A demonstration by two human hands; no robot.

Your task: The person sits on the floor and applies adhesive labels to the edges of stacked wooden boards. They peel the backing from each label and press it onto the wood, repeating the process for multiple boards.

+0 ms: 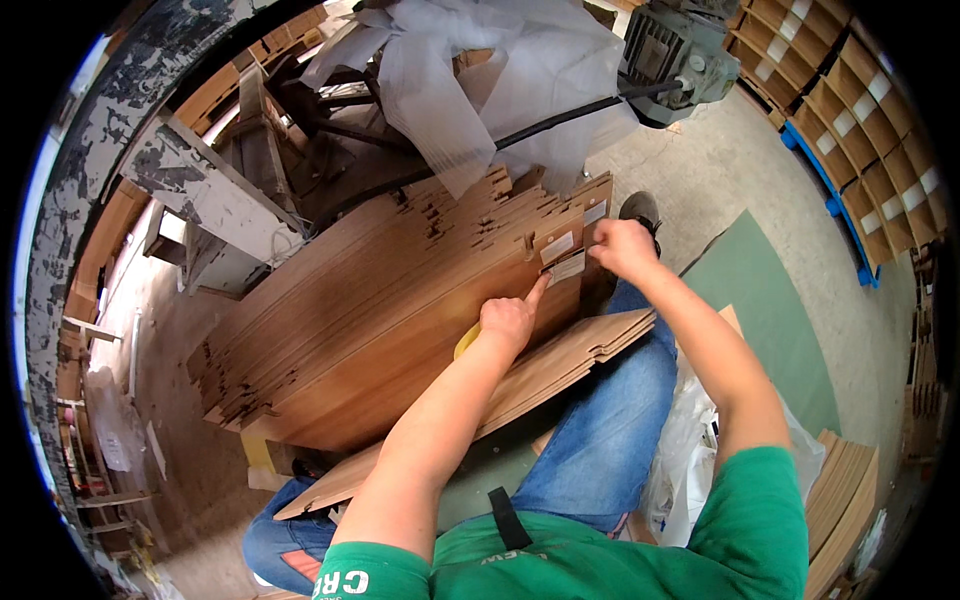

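Note:
A large stack of brown wooden boards (360, 330) stands on edge in front of me, with notched, stepped ends. My left hand (510, 320) rests against its near face, index finger stretched onto a pale label (567, 268) and the other fingers curled. A curved yellow thing (466, 341) shows beside that hand, mostly hidden by it; its kind is unclear. My right hand (622, 248) is closed at the boards' right end, beside another pale label (595, 211); whatever its fingers hold is hidden. More brown boards (540, 382) lie tilted across my legs.
Crumpled translucent wrapping (500, 80) and a grey motor (668, 62) with a black cable lie beyond the stack. A worn white metal frame (200, 190) rises at left. Stacked cartons (840, 110) sit on a blue pallet (830, 205). Green sheet (765, 320) covers floor at right.

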